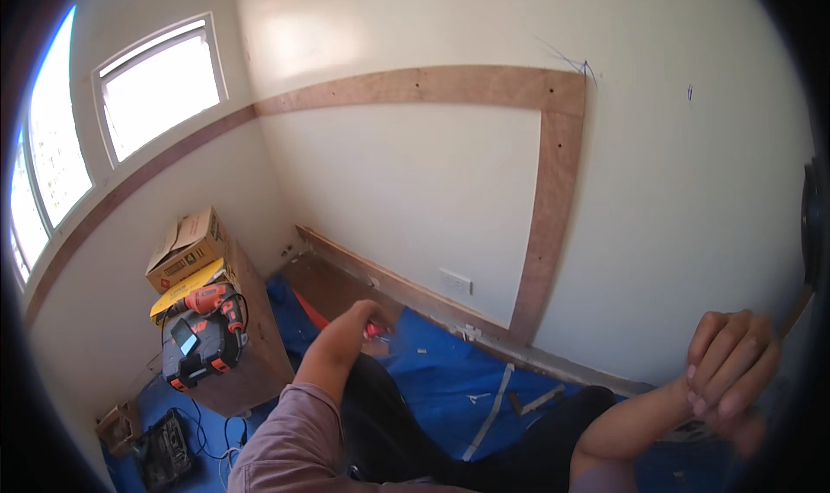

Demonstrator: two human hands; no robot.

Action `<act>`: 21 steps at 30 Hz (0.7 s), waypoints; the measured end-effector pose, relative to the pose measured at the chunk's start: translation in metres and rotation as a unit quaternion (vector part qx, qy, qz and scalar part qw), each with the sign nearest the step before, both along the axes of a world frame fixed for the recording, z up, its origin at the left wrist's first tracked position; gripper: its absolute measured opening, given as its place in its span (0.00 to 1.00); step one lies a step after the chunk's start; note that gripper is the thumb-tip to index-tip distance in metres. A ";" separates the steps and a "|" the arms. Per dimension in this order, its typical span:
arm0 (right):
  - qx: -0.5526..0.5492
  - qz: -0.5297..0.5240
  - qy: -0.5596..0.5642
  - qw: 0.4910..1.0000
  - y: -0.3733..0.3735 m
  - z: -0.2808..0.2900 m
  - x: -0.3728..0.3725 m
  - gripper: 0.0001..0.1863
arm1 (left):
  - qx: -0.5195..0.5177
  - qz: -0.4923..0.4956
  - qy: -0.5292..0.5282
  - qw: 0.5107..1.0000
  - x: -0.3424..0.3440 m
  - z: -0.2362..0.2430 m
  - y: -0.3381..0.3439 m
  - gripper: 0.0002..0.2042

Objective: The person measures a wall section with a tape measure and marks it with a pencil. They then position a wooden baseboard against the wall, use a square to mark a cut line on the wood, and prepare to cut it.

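Operator: Head view. What was the reference, and where was the left hand?

Inspector: The reference was the wooden frame fixed to the wall. The left hand was low in front of the frame, toward its left end, with the fingers curled around a red object. Blur and the fingers hid most of that object, so its type could not be determined.

Operator: State the right hand.

Inspector: The right hand was to the right of the frame, well apart from it. The fingers were bent and side by side; whether they pinched anything could not be told.

Operator: List the surrounding items.

Inspector: A white outlet was set in the wall within the frame. A blue sheet covered the floor in front of the frame, and a pale strip lay on it. Left of the frame, a wooden box carried a cardboard box, a yellow package and a black tool case. A red drill and a phone rested on the case. Further left of the frame, beyond the wooden box, was a window.
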State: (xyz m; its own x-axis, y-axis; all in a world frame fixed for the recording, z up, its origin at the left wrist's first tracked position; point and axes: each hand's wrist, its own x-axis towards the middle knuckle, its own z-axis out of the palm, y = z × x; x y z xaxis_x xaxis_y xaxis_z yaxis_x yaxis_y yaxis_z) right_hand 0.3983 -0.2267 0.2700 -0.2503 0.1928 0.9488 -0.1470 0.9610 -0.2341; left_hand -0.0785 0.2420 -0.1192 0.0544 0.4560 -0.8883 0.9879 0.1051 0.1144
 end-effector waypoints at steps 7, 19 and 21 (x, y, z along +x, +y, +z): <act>-0.005 -0.020 0.021 1.000 -0.011 -0.009 0.017 0.12 | 0.028 -0.078 0.005 0.997 0.014 -0.001 0.003 0.21; 0.000 -0.064 -0.086 0.994 0.013 0.019 -0.013 0.19 | 0.042 -0.147 -0.063 0.986 0.057 -0.002 0.009 0.25; 0.007 -0.011 -0.158 0.987 0.017 0.028 -0.009 0.32 | 0.037 -0.160 -0.057 0.985 0.059 0.000 0.006 0.24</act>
